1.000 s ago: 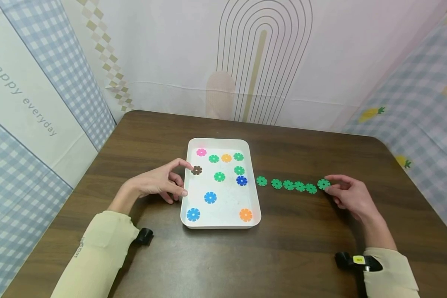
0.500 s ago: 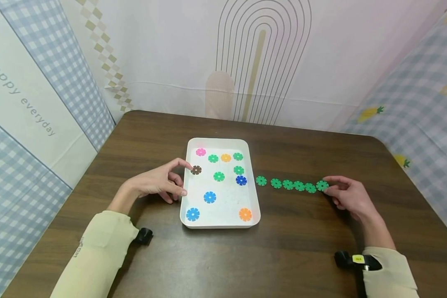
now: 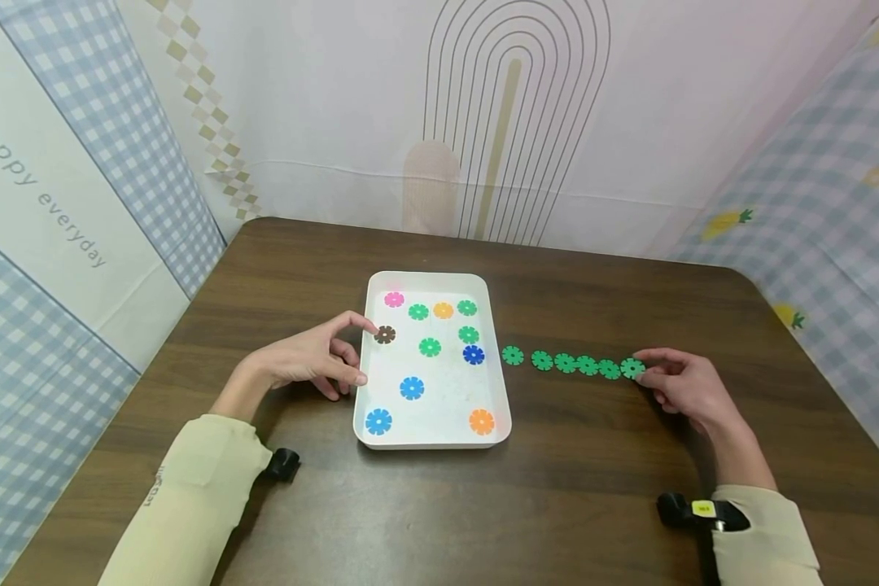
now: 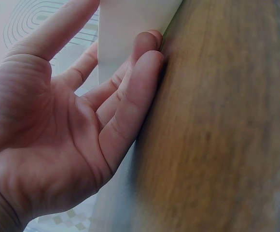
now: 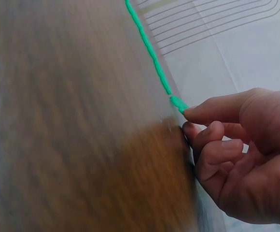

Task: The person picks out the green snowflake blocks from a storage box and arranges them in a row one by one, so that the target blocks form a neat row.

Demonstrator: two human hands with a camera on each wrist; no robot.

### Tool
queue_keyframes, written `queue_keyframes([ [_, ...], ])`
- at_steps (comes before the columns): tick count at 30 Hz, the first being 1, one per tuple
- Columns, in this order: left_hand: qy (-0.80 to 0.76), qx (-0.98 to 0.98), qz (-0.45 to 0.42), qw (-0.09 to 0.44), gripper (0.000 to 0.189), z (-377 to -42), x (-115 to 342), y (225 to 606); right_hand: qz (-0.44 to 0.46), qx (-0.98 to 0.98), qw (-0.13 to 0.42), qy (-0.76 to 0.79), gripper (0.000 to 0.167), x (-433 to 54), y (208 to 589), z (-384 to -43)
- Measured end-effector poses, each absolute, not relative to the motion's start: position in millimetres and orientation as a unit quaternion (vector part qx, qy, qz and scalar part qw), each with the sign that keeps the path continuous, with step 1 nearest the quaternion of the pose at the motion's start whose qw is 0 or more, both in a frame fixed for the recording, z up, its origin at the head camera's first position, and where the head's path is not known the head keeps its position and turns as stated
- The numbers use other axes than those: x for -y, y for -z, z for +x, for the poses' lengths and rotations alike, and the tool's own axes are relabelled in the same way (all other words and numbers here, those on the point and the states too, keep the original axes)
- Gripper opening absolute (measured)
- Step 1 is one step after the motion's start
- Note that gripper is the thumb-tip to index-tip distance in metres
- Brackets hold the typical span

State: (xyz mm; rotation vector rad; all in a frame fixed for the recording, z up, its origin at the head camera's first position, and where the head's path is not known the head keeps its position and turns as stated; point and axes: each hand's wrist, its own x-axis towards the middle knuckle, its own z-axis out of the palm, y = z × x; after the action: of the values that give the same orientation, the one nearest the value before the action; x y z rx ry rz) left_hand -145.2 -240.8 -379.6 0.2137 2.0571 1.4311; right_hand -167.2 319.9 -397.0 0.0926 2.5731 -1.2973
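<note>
Six green snowflake discs (image 3: 565, 363) line up beside the white tray (image 3: 439, 417).
My right hand (image 3: 683, 387) pinches the endmost disc (image 3: 631, 369); I'd level it gently before releasing. My left hand (image 3: 303, 356) holds the tray's rim.

Brown wooden table (image 3: 322, 521) | 1 white tray (image 3: 439, 435) | right of it, row of 5 flat green discs (image 3: 565, 363)
</note>
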Motion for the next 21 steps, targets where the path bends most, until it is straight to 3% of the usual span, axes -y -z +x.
queue_keyframes([
  [21, -0.545, -0.776, 0.080, 0.308, 0.078, -145.5, 241.0, 381.2, 0.036, -0.898, 0.121, 0.421, 0.045, -318.6, 395.9, -164.2],
])
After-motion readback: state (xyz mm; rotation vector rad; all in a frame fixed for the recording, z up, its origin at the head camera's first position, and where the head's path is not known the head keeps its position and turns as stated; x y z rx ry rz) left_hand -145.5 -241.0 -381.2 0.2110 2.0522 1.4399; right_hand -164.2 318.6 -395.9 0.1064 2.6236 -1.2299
